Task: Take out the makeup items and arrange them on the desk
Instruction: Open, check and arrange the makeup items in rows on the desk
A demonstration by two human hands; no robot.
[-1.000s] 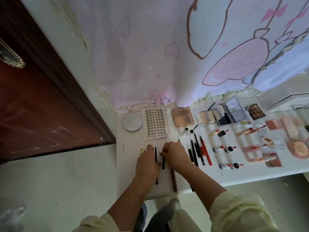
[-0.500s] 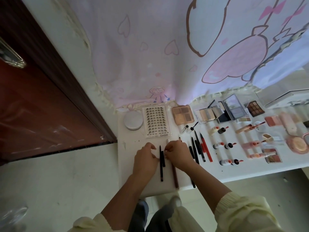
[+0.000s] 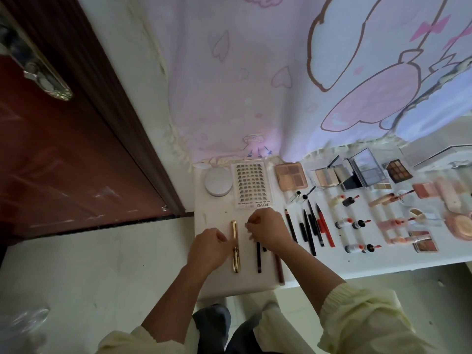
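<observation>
Tube (image 3: 235, 261): slim, glossy gold | left hand (image 3: 208, 247) pinches it | right hand (image 3: 268, 231) curled, grip unclear

The white surface (image 3: 383, 259) carries a gold tube (image 3: 235, 247), black pencils (image 3: 309, 232), a red pen (image 3: 325, 229) and a white card (image 3: 251, 186) with rows of dark lashes, backed by a pink-and-lavender curtain (image 3: 229, 85) printed with hearts, beside a reddish-brown door (image 3: 63, 162); the sleeves (image 3: 362, 320) are pale yellow.

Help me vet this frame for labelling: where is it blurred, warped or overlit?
Head view: the wide-angle lens bows the door frame and desk edge; the backlit curtain glows brightest; far-right compacts look soft; the central gold tube is sharp.
</observation>
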